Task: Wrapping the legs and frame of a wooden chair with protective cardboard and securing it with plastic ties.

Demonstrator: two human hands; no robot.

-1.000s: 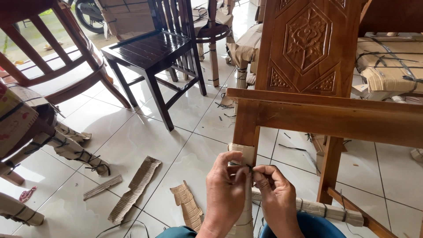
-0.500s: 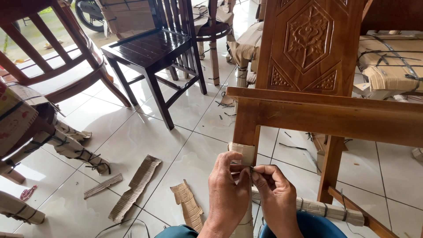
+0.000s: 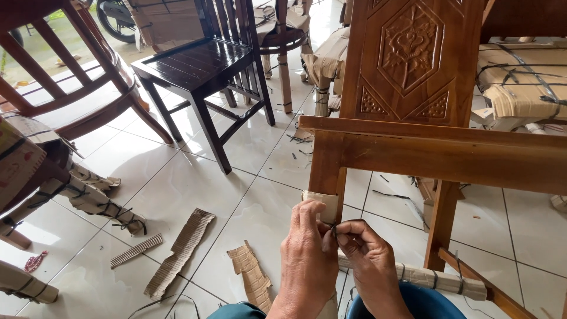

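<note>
Cardboard wrap sits under both hands' fingertips.

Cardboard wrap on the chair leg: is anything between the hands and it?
Nothing visible. The left hand grips the cardboard wrap directly, and the right hand pinches a dark strap against it.

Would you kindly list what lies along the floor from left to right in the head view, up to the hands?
Long corrugated cardboard strip → torn cardboard scrap → left hand → right hand.
</note>
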